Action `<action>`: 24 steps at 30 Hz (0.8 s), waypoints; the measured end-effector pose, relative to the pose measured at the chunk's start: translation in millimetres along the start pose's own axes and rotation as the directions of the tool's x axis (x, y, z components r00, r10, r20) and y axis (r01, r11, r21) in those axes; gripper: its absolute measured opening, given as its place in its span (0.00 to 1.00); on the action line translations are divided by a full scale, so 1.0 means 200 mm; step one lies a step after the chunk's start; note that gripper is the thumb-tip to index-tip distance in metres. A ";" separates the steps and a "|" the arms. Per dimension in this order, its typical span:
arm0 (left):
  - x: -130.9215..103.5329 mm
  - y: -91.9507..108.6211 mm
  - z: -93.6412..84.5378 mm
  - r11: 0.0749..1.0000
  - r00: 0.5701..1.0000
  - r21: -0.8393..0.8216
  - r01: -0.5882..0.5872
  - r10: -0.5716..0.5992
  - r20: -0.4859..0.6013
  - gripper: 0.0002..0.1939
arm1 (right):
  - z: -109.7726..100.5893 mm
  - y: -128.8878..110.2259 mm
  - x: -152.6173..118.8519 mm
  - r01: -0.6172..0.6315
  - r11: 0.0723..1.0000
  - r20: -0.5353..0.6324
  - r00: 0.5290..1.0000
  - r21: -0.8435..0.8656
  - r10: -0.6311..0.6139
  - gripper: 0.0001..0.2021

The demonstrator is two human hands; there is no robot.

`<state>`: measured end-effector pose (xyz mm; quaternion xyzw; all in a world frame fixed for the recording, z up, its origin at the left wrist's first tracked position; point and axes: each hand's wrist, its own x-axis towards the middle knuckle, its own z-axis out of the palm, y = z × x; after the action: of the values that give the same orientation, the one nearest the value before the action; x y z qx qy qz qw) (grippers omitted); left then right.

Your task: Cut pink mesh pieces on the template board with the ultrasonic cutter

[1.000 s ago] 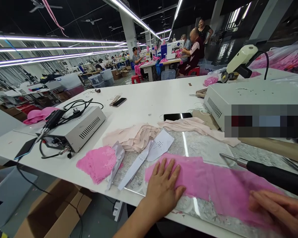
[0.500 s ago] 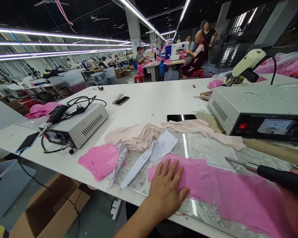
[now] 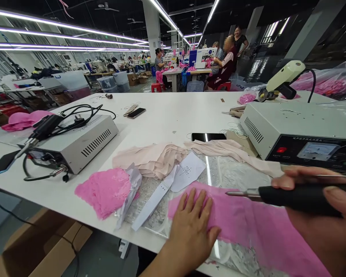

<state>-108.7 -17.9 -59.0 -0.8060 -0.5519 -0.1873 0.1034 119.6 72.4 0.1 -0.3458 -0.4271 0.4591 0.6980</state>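
Note:
My left hand (image 3: 192, 227) lies flat with fingers spread on a strip of thin pink fabric (image 3: 236, 219), pressing it on a clear-covered board (image 3: 152, 209). My right hand (image 3: 325, 219), at the right edge, is wrapped round a black-handled tool (image 3: 294, 198) with a slim pointed metal tip, shaped like a soldering iron. The tip hovers over or touches the pink fabric, right of my left hand; I cannot tell which. A thin metal piece (image 3: 331, 177) also shows along my right hand. Left of the fabric are white paper templates (image 3: 187, 171) with small holes and a pink fabric stack (image 3: 103, 192).
Pale beige fabric pieces (image 3: 150, 157) lie behind the board, near a phone (image 3: 209, 137). A control box (image 3: 300, 119) with a dial stands right; another box (image 3: 83, 142) with a similar tool on it is left. A cutter (image 3: 285, 80) stands at the back right. People sew beyond.
My right hand has come further into view, carrying the tool leftward so its tip is over the pink fabric. My left hand stays flat on the fabric. The view has shifted slightly.

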 end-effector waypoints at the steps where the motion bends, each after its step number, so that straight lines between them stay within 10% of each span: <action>1: 0.00 0.00 0.00 1.000 1.000 0.005 -0.005 0.005 0.003 0.29 | 0.07 0.00 -0.01 -0.031 0.999 0.004 1.000 0.020 0.031 0.09; 6: 0.01 0.00 -0.01 1.000 1.000 0.005 -0.017 0.016 0.010 0.28 | 0.21 0.01 -0.02 -0.100 0.994 0.001 0.995 0.040 0.100 0.06; 24: 0.01 -0.01 0.02 0.999 0.999 -0.034 -0.007 0.006 -0.043 0.29 | 0.19 0.07 0.02 -0.055 0.998 -0.085 0.995 0.034 0.057 0.08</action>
<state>-108.4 -14.6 -61.8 -0.8053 -0.5435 -0.2138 0.1019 81.6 83.4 4.3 -0.3657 -0.3796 0.4701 0.7079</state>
